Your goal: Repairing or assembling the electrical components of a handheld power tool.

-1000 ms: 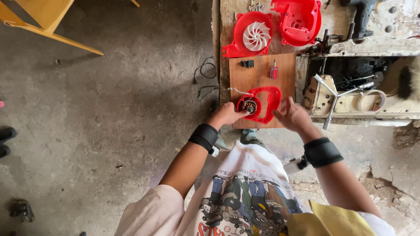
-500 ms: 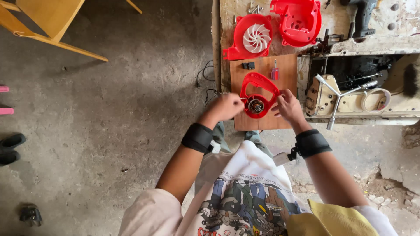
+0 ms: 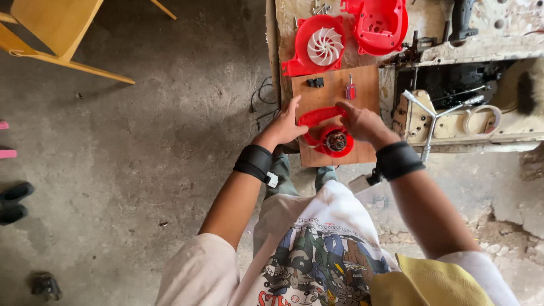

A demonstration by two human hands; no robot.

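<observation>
On the wooden board [image 3: 362, 93], near its 6 o'clock edge, lies a red housing [image 3: 328, 131] with a dark motor [image 3: 336, 141] seated in its round end. Both hands are on it. At the housing's 9 o'clock side the left hand [image 3: 285, 126] presses against the rim, fingers spread and pointing toward 12 o'clock, not closed around anything. At its 2 o'clock side the right hand [image 3: 361, 121] rests over the upper edge, fingers curled down onto the red plastic; whether they pinch it or only touch it cannot be told. Each wrist wears a black band [image 3: 255, 161].

Farther up the board, toward 12 o'clock, a small red-handled screwdriver [image 3: 351, 89] lies just beside the right hand's fingertips, and a small black part [image 3: 315, 82] sits at 11 o'clock from the housing, apart from both hands.

Beyond the board's 12 o'clock edge, on the worn bench [image 3: 510, 34], a red casing with a white fan wheel [image 3: 324, 46] lies flat, and a second red casing [image 3: 379, 22] lies at its 2 o'clock, close by. At 3 o'clock from the board an open tray [image 3: 416, 122] holds a metal T-shaped tool [image 3: 433, 113] and a ring of tape [image 3: 481, 118], with a brush [image 3: 530, 85] at the far edge.

At 10 o'clock, well apart on the concrete floor [image 3: 141, 170], stands a yellow chair [image 3: 51, 28].
</observation>
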